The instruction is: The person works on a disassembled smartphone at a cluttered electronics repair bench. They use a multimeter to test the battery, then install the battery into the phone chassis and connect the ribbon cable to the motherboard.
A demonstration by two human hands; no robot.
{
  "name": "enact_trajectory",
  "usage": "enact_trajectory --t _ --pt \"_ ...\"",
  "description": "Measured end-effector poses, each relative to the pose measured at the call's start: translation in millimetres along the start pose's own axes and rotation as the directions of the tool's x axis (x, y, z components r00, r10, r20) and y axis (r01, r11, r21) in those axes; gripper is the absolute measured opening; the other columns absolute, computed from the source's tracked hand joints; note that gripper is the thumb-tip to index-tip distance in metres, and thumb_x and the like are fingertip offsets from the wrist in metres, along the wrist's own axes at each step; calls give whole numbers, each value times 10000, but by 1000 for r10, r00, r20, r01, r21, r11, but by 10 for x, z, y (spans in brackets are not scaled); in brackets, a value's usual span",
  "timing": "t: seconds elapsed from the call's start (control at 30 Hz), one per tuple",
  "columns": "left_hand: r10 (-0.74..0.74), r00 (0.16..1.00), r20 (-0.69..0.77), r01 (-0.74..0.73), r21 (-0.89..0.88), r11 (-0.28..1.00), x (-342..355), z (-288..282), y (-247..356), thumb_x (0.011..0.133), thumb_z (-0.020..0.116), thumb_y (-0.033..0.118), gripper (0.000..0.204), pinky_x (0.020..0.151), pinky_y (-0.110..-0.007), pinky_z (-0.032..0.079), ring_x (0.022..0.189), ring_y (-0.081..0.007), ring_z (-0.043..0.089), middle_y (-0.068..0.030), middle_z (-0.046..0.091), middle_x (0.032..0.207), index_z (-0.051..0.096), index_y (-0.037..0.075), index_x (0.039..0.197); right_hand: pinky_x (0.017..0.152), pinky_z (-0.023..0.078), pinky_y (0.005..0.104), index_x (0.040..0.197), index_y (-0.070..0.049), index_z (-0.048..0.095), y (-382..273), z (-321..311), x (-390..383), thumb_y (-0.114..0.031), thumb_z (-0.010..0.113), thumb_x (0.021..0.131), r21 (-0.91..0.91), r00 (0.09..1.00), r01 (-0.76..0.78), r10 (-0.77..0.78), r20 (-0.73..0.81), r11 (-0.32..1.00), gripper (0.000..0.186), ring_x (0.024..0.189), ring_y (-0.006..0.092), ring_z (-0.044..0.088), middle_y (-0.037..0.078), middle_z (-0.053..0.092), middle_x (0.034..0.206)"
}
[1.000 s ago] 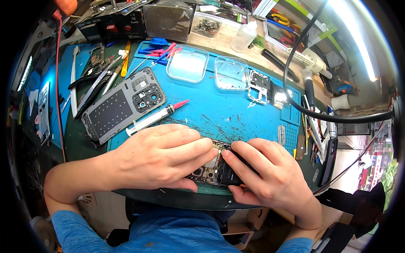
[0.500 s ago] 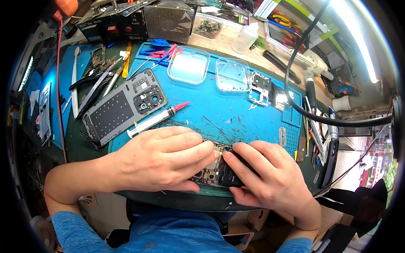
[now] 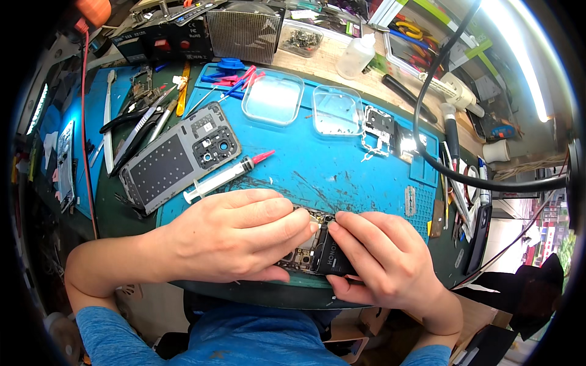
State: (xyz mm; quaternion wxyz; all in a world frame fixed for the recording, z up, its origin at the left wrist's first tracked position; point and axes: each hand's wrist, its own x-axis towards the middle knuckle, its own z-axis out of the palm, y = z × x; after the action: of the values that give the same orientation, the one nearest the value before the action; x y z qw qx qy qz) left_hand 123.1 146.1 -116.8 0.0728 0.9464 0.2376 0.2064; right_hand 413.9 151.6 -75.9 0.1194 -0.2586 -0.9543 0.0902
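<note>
An opened smartphone (image 3: 302, 260) lies at the near edge of the blue mat, its circuit board and black battery (image 3: 333, 258) bare. My left hand (image 3: 244, 235) is closed over the board end, fingers bunched together. The left fingertips rest near the seam between board and battery, and the palm hides that end of the phone. My right hand (image 3: 387, 259) grips the battery end, thumb at the near edge and fingers across the far side. The two index fingertips almost meet. Beyond my left hand lie a syringe (image 3: 223, 175) with a pink cap and a grey phone back cover (image 3: 165, 168).
Two clear plastic boxes (image 3: 273, 97) stand at the back of the blue mat (image 3: 305, 165), beside a metal bracket (image 3: 378, 131). Tweezers and pliers (image 3: 131, 137) lie at left. A black cable (image 3: 488, 182) arcs over the right side. A squeeze bottle (image 3: 356, 56) stands behind.
Both hands stay on the phone, with the right hand's fingers shifted slightly. The phone has moved a touch toward me; more of the battery's face shows.
</note>
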Motion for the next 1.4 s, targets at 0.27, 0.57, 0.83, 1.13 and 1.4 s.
enact_trajectory --t 0.27,0.57,0.83,1.13,1.4 --pt "-6 1000 4 6 -23 1000 2 4 -7 919 781 452 625 1008 -387 596 1108 -247 693 -74 675 1283 727 2 1349 874 574 394 1257 41 754 -64 13 -23 -291 832 793 -14 999 -52 52 -4 999 576 1075 275 694 157 703 1306" --pt "-23 1000 -12 22 -46 999 -6 5 4 927 766 446 604 1028 -387 591 1122 -247 691 -73 680 1297 728 4 1337 845 562 402 1289 -20 765 8 13 -45 -299 834 820 -2 1000 -3 3 7 1000 551 1070 278 692 135 704 1330" --pt "-9 1000 -2 9 -24 1000 18 -28 14 912 768 419 577 1059 -391 581 1131 -247 691 -77 679 1293 730 5 1312 826 573 399 1311 -40 764 21 25 -34 -319 832 831 -10 1000 3 -3 1 1000 560 1035 277 697 128 703 1315" --pt "-3 1000 -9 3 21 1000 -12 -14 43 893 771 405 608 1097 -386 563 1159 -245 680 -73 666 1280 709 -3 1341 839 577 405 1331 -68 771 21 49 -46 -360 816 861 -42 1000 6 -6 7 999 555 1021 280 705 130 705 1309" --pt "-13 999 -37 11 -50 999 -24 29 8 883 783 389 619 1097 -392 562 1164 -256 669 -89 665 1286 702 -16 1344 858 573 402 1329 -107 789 25 107 -99 -378 813 860 -61 1000 -4 3 -25 998 542 1019 277 694 128 697 1339"
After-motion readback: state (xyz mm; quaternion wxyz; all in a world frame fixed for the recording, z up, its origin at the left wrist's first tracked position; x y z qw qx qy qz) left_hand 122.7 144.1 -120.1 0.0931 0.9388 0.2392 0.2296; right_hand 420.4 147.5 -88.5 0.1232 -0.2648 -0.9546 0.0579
